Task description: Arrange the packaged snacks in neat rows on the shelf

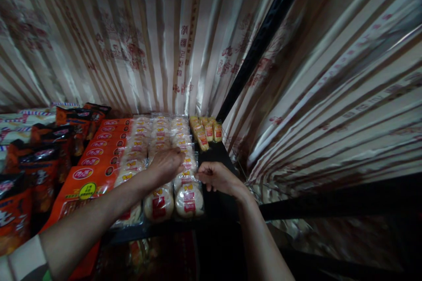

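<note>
Rows of clear packets of round pale cakes with red and yellow labels lie on a dark shelf. My left hand reaches across them with fingers curled down onto a packet in the right-hand row. My right hand is beside that row at its right edge, fingers pinched on the edge of a packet. What exactly each hand grips is partly hidden by the hands themselves.
Orange flat boxes are stacked left of the cakes, and dark orange snack bags stand further left. Small yellow packets sit at the shelf's back. Striped shiny curtains hang behind and to the right, with a black upright post between.
</note>
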Tool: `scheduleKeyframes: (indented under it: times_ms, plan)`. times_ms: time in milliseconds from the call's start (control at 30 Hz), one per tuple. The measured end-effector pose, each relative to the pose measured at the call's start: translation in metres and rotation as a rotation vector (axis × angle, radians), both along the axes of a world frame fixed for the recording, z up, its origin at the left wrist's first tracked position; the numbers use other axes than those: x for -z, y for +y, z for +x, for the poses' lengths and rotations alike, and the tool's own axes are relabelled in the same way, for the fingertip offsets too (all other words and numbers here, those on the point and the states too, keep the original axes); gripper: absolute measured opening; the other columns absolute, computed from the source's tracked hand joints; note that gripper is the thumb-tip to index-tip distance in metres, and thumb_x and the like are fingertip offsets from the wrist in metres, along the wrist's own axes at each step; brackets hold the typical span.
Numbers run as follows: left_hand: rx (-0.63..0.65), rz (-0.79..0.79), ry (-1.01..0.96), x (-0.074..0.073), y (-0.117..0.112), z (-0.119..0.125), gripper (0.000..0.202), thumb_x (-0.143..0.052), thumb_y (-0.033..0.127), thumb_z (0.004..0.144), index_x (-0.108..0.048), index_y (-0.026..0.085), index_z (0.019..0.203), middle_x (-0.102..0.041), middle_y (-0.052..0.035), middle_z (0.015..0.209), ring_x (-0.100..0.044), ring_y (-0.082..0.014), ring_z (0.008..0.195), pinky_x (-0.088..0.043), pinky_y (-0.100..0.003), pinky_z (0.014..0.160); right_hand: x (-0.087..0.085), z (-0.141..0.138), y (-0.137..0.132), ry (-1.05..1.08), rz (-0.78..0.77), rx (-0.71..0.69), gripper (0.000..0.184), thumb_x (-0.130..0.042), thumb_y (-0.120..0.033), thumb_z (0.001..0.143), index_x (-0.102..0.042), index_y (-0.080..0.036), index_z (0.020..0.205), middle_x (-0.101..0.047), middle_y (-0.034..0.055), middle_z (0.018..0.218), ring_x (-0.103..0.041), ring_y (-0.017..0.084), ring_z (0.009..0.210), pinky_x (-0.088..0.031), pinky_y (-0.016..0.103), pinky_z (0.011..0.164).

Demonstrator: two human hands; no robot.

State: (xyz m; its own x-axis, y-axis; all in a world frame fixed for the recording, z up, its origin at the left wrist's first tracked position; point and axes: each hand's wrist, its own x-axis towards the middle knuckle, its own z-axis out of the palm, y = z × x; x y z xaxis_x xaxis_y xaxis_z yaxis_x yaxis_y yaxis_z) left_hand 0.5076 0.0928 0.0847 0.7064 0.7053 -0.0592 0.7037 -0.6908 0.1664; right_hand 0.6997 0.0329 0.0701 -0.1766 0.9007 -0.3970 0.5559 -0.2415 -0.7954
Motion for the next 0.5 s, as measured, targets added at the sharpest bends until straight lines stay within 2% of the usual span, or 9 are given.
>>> scheduleKeyframes:
  times_ms: [167,300,367,433,500]
  plan:
    - [0.001,-0.011,-0.017,-0.008,-0.002,-0.001,0.017,-0.051,0.031,0.088,-0.059,0.016,0.086,-0.061,-0.0092,0.101,-0.06,-0.0216,0.09,-0.049,-0.034,0.079,0.001,-0.003,0.002,0.015,0.022,0.008,0.019,-0.057,-0.034,0.077,-0.05,-0.018,0.067,-0.049,-0.0083,0.053,-0.046,0.003,0.04,-0.033,0.012,0.035]
    - [-0.009,0.139,-0.128,-0.013,-0.029,-0.005,0.018,-0.044,0.025,0.091,-0.059,0.016,0.09,-0.06,-0.0092,0.1,-0.057,-0.0219,0.097,-0.048,-0.036,0.085,0.006,-0.002,0.004,0.02,0.02,0.011,0.02,-0.058,-0.035,0.076,-0.049,-0.019,0.067,-0.049,-0.0083,0.053,-0.047,0.004,0.04,-0.034,0.013,0.034]
    - [0.0,0.21,-0.19,-0.003,-0.055,-0.007,0.019,-0.04,0.019,0.091,-0.059,0.016,0.094,-0.061,-0.0092,0.1,-0.058,-0.0213,0.096,-0.048,-0.037,0.086,0.006,-0.002,0.004,0.016,0.04,0.012,0.02,-0.057,-0.034,0.076,-0.05,-0.019,0.067,-0.049,-0.0082,0.053,-0.048,0.004,0.04,-0.035,0.013,0.034]
    - [0.094,0.279,-0.234,0.015,-0.083,-0.009,0.024,-0.041,0.016,0.09,-0.057,0.015,0.107,-0.059,-0.0114,0.117,-0.052,-0.0247,0.114,-0.044,-0.04,0.095,0.005,-0.003,0.004,0.006,0.037,0.017,0.018,-0.056,-0.032,0.076,-0.05,-0.018,0.066,-0.049,-0.0081,0.053,-0.047,0.004,0.039,-0.035,0.014,0.034]
    - [0.154,0.385,-0.288,0.039,-0.105,-0.011,0.029,-0.045,0.018,0.089,-0.055,0.013,0.115,-0.051,-0.0158,0.132,-0.04,-0.0297,0.128,-0.04,-0.043,0.1,0.002,-0.004,0.004,-0.001,0.011,0.033,0.016,-0.057,-0.029,0.075,-0.05,-0.018,0.066,-0.05,-0.008,0.053,-0.047,0.004,0.039,-0.035,0.014,0.034]
